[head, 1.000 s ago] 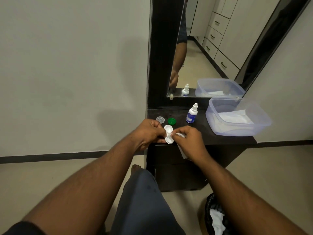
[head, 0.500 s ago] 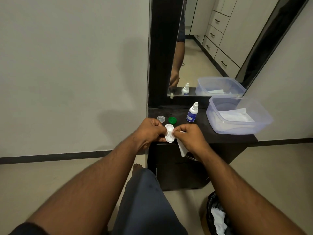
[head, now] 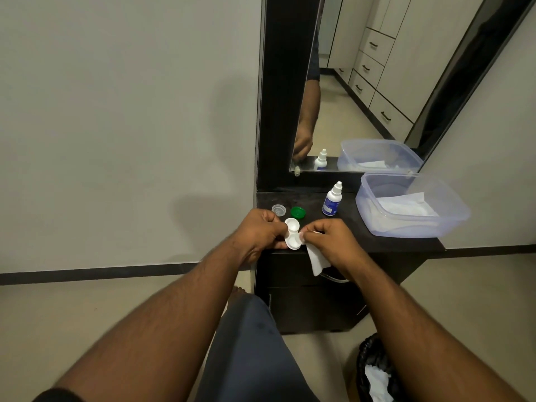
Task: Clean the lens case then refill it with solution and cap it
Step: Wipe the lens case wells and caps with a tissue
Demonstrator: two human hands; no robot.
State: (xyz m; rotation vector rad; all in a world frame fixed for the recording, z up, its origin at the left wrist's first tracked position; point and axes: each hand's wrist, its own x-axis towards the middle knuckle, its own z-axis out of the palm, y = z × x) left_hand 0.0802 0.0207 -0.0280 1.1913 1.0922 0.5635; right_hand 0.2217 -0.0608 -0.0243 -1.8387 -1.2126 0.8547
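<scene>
Gripping the lens case (head: 292, 234) between them, left hand (head: 258, 233) pinches it, right hand (head: 330, 239) pinches a tissue (head: 315, 261).

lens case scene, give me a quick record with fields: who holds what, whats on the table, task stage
left hand: left hand grips the white lens case, both wells open
right hand: right hand pinches a white tissue at the case's near well
caps: clear cap and green cap lie off the case on the dark table
solution: solution bottle stands upright, capped, beside the green cap
tub: clear plastic tub with tissues, at the table's right end
floor: black bin with a used tissue
stage: wiping; refill and capping not yet done
</scene>
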